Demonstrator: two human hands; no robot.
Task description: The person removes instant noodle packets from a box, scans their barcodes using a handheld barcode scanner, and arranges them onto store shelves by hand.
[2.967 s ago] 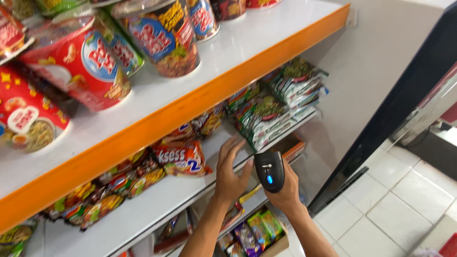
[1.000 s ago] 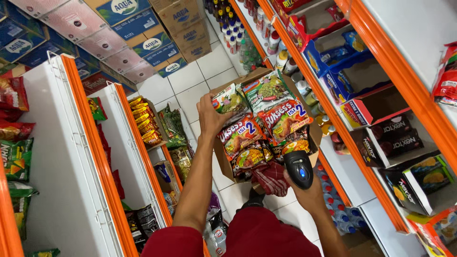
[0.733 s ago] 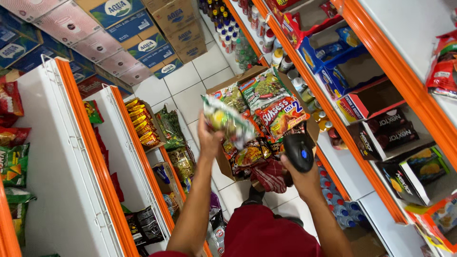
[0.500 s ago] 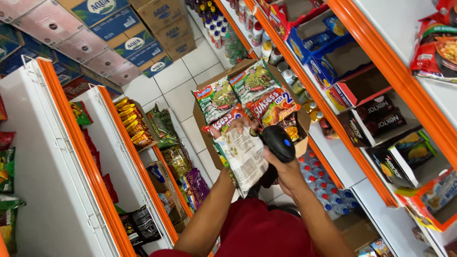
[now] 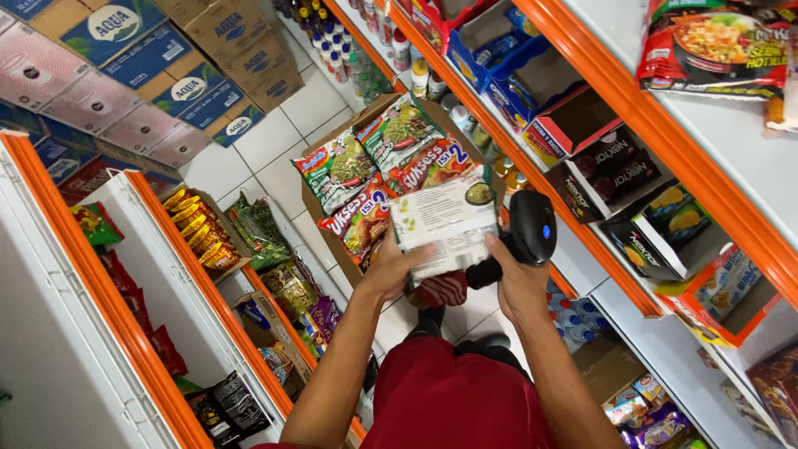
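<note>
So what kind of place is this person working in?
Most likely a small grocery or convenience shop. Orange-edged shelves carry packaged food, a cardboard box of noodle packets sits on the tiled floor, and the right hand holds a black barcode scanner beside the packet in the left hand.

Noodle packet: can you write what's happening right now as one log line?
left hand: holds noodle packet, back side up | right hand: holds black scanner beside packet | below: open cardboard box of noodle packets
</note>
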